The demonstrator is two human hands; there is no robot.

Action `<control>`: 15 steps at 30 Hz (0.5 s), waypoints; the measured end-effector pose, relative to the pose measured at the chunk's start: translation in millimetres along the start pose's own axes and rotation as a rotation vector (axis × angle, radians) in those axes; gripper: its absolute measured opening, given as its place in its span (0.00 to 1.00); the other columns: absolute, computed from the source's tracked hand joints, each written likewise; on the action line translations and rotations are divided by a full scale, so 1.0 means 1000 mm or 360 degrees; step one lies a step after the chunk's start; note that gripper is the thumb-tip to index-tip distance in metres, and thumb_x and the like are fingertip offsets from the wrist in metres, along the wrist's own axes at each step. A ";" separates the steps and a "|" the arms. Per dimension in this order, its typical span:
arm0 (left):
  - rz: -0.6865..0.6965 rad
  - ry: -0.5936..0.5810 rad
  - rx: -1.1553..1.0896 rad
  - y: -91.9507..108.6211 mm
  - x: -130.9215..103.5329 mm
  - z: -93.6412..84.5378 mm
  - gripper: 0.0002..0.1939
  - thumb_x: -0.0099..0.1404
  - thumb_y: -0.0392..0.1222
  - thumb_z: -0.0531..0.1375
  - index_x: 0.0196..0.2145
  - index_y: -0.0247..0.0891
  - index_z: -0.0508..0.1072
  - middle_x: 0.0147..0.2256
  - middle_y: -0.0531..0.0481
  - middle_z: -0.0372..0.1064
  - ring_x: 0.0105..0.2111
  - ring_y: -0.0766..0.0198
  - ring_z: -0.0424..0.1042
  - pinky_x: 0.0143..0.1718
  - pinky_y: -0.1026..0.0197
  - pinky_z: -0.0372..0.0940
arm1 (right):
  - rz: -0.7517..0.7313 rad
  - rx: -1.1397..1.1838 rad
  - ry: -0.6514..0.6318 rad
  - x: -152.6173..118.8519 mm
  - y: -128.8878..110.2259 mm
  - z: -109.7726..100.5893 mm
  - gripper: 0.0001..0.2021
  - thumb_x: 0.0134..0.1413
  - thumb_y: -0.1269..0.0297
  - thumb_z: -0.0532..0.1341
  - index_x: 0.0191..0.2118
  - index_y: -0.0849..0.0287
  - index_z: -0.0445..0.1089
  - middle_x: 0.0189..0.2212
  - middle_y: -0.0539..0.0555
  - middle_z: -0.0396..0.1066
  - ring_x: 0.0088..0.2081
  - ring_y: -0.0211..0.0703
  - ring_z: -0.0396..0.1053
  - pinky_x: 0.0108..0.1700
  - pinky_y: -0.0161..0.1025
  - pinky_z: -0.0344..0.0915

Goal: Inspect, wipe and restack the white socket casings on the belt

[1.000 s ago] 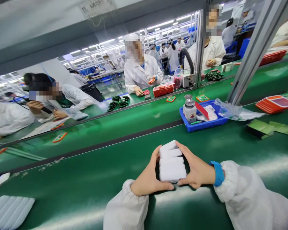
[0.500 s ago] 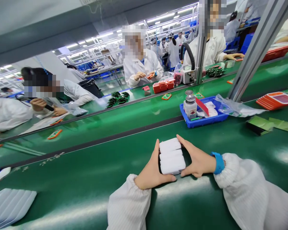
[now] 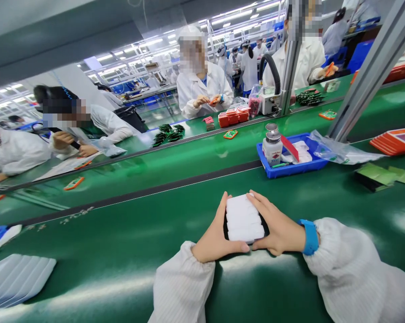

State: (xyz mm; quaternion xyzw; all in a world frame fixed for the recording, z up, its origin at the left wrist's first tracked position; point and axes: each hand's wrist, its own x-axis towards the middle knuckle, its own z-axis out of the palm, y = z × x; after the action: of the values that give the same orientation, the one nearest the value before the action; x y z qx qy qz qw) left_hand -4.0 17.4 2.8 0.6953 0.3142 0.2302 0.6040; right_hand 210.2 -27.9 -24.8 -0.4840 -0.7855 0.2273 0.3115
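Note:
A stack of white, round-edged pieces (image 3: 244, 220) stands on the green work surface, with my two hands around it. My left hand (image 3: 216, 233) grips its left side, the thumb stretched along the near edge. My right hand (image 3: 279, 226), with a blue wrist strap (image 3: 310, 237) behind it, holds the right side, fingertips on the far right corner and thumb at the near edge. What the pieces are exactly, I cannot make out. Similar-looking pale plastic shells (image 3: 19, 280) lie in a leaning row at the far left.
Beyond my hands is a blue tray (image 3: 291, 169) with a metal-topped bottle (image 3: 272, 146) and white cloth. Orange frames (image 3: 395, 142) and green sheets (image 3: 373, 176) lie to the right. A green conveyor belt (image 3: 175, 161) carries orange-edged boards; co-workers sit beyond it. A slanted metal post (image 3: 367, 76) rises at right.
The gaps between the white pieces have narrowed and the stack is more even. My right fingers have come in over its far right corner. The view has shifted slightly.

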 end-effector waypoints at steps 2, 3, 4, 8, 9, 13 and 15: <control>0.0013 0.0027 -0.0156 0.000 0.002 -0.003 0.56 0.51 0.53 0.67 0.65 0.43 0.35 0.64 0.42 0.40 0.62 0.51 0.47 0.61 0.52 0.46 | 0.0016 -0.0008 -0.0005 0.000 -0.001 0.000 0.64 0.32 0.66 0.75 0.66 0.53 0.26 0.63 0.63 0.26 0.61 0.65 0.40 0.57 0.55 0.52; -0.0017 0.0086 -0.0207 0.000 0.003 -0.004 0.47 0.55 0.54 0.63 0.64 0.43 0.41 0.62 0.44 0.46 0.61 0.53 0.50 0.60 0.54 0.48 | 0.0007 -0.0009 0.0000 -0.001 -0.001 0.000 0.64 0.32 0.67 0.75 0.66 0.53 0.26 0.63 0.63 0.26 0.61 0.65 0.40 0.58 0.55 0.52; -0.0067 0.0168 -0.0228 0.001 0.005 -0.005 0.38 0.59 0.54 0.59 0.62 0.43 0.49 0.61 0.45 0.51 0.59 0.54 0.52 0.59 0.56 0.50 | -0.0014 -0.0009 0.0005 -0.001 -0.001 0.000 0.64 0.32 0.68 0.75 0.66 0.52 0.27 0.63 0.62 0.25 0.61 0.65 0.39 0.58 0.55 0.51; -0.0220 0.0398 -0.0134 0.006 0.011 -0.005 0.20 0.65 0.53 0.52 0.50 0.42 0.67 0.51 0.49 0.65 0.53 0.56 0.61 0.54 0.59 0.55 | -0.0130 0.0007 0.0023 -0.001 -0.004 -0.001 0.59 0.31 0.74 0.74 0.65 0.51 0.37 0.63 0.60 0.21 0.62 0.65 0.37 0.59 0.54 0.51; -0.0216 0.0405 -0.0108 0.007 0.012 -0.005 0.19 0.66 0.52 0.51 0.49 0.41 0.69 0.49 0.49 0.67 0.51 0.57 0.63 0.53 0.59 0.55 | -0.0151 0.0017 0.0023 -0.001 -0.005 -0.002 0.56 0.31 0.74 0.74 0.65 0.51 0.41 0.64 0.59 0.21 0.62 0.64 0.37 0.59 0.54 0.51; -0.0159 0.0454 0.0009 0.008 0.013 -0.005 0.19 0.67 0.52 0.49 0.46 0.40 0.70 0.44 0.48 0.69 0.46 0.58 0.65 0.49 0.59 0.58 | -0.0253 0.0040 0.0028 0.000 -0.010 -0.006 0.45 0.34 0.73 0.74 0.60 0.53 0.55 0.64 0.56 0.22 0.61 0.64 0.38 0.59 0.54 0.51; -0.0115 0.0475 0.0086 0.008 0.013 -0.005 0.19 0.67 0.52 0.48 0.46 0.40 0.70 0.46 0.48 0.69 0.46 0.58 0.65 0.49 0.60 0.57 | -0.0309 0.0038 0.0036 0.001 -0.013 -0.007 0.39 0.36 0.71 0.73 0.57 0.54 0.60 0.64 0.55 0.24 0.61 0.64 0.38 0.59 0.54 0.50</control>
State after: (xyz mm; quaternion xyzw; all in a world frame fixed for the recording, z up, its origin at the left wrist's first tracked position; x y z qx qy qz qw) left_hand 2.7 29.9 10.9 0.6575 0.4315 0.3005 0.5396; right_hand 206.9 -32.2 -10.7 -0.4045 -0.8223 0.2002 0.3466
